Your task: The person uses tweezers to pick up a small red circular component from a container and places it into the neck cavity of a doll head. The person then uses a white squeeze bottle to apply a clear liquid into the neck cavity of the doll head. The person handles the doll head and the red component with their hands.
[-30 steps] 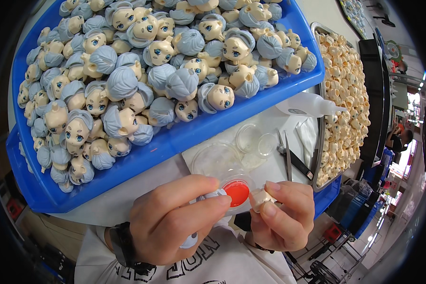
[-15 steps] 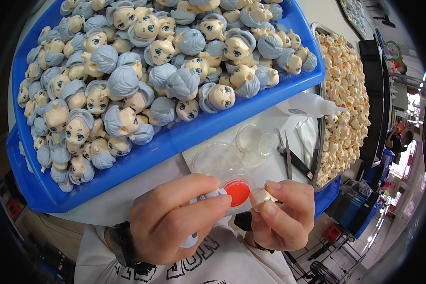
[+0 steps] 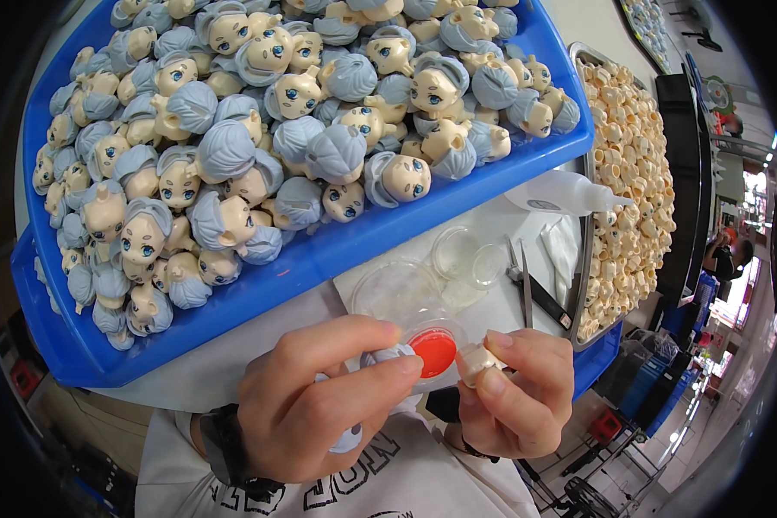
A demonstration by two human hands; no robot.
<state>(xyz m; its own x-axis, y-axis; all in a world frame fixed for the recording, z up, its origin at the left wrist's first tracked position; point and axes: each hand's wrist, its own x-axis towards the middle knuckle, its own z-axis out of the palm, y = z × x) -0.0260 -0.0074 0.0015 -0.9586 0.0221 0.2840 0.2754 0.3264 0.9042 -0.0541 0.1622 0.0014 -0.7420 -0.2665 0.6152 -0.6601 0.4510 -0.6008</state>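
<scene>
My left hand [image 3: 324, 388] is closed around a doll head [image 3: 388, 354] with grey-blue hair; the fingers cover most of it, and a little shows below the palm. Pinched between thumb and fingers of my right hand [image 3: 522, 393] is a small cream plastic part [image 3: 475, 360]. The two held pieces are a short distance apart. Between and behind them lies a round red surface [image 3: 434, 351] inside a clear shallow dish [image 3: 451, 373]; whether it is liquid or solid I cannot tell.
A blue tray [image 3: 457, 192] heaped with similar doll heads [image 3: 332, 151] fills the upper left. On the right stands a metal tray [image 3: 589, 233] of cream parts [image 3: 626, 181]. Between them are a white squeeze bottle [image 3: 561, 192], clear round lids [image 3: 470, 257], tweezers [image 3: 527, 285] and a black-handled tool [image 3: 551, 302].
Hardly anything differs. My left hand has turned very slightly; both hands still hold the same pieces in nearly the same place.
</scene>
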